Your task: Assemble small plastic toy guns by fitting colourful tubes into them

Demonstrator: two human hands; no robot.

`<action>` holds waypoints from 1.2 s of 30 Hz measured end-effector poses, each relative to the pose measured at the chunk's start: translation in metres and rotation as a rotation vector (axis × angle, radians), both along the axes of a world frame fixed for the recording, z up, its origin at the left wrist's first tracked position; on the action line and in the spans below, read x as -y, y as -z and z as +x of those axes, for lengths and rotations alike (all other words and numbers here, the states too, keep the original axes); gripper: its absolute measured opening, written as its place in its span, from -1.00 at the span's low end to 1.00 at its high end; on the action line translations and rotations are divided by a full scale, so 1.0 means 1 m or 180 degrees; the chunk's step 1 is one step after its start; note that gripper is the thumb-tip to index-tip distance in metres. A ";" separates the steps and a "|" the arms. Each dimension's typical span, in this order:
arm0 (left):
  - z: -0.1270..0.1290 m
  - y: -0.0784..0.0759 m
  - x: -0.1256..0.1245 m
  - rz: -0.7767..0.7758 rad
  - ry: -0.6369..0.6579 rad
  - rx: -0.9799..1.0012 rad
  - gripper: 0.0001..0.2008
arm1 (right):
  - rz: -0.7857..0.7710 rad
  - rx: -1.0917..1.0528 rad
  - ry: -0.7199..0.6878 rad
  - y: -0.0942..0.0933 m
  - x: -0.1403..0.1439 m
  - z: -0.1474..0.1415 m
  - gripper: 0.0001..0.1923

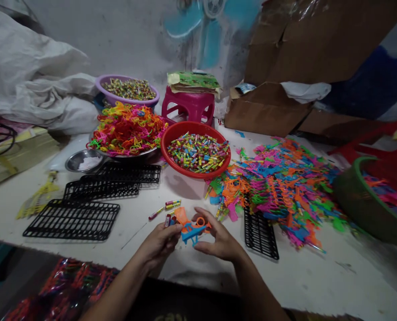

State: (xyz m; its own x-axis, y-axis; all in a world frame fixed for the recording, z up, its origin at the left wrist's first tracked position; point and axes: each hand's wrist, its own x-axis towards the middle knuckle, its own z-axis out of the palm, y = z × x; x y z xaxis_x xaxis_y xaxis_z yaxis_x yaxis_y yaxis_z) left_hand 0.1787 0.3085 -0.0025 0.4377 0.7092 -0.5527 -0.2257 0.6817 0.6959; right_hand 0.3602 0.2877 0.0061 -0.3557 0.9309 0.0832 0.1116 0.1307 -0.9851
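Observation:
Near the table's front edge, my left hand [163, 243] is closed around a few small printed tubes [168, 220], their ends showing above the thumb. An orange plastic toy gun [182, 215] and a blue plastic toy gun [192, 234] lie between my two hands. My right hand [220, 236] curls around their right side, thumb below and fingers above, gripping them. Which fingers bear on which piece is partly hidden. Just beyond my left hand, several loose printed tubes [165, 208] rest on the white table [134, 256].
A red basin [229, 162] of printed tubes stands ahead. A heap of colourful toy guns [285, 178] spreads right, partly over a black rack [260, 234], beside a green tub [348, 183]. More black racks [73, 220] lie left, before a colourful plastic pile [128, 129].

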 end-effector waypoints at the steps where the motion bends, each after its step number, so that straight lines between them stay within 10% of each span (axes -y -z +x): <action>1: -0.001 -0.001 0.000 -0.0078 0.0117 0.0071 -0.63 | 0.0226 0.0229 -0.0094 -0.003 -0.001 0.004 -0.26; 9: 0.003 0.005 0.000 -0.0139 0.0129 0.0133 -0.66 | 0.0529 0.0571 0.0163 -0.011 0.000 -0.006 -0.73; 16: -0.015 0.014 0.005 -0.0824 0.0314 0.0087 -0.67 | 0.0179 -0.0321 -0.1439 -0.031 0.009 0.012 -0.37; 19: -0.015 0.021 0.002 -0.1110 0.0313 0.0071 -0.69 | 0.0610 0.0101 -0.0699 -0.024 0.007 0.004 -0.57; 25: 0.009 0.008 0.002 -0.0405 -0.0230 0.0241 -0.56 | 0.0233 -0.0227 0.2428 0.012 -0.013 -0.011 -0.66; 29: 0.017 0.003 0.006 0.0418 -0.0511 -0.0275 -0.52 | -0.0489 -0.0860 0.2192 0.022 -0.014 -0.022 -0.64; 36: 0.018 0.005 0.009 0.0899 -0.0413 -0.0651 -0.58 | -0.0390 -0.0661 0.1967 0.028 -0.006 -0.037 -0.68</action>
State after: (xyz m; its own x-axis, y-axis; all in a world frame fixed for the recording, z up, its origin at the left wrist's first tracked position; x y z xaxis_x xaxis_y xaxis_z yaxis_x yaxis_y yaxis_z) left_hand 0.1970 0.2993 -0.0071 0.2348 0.8886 -0.3941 -0.1346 0.4313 0.8921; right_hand 0.3236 0.2939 -0.0219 0.2588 0.9656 -0.0269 -0.0638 -0.0107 -0.9979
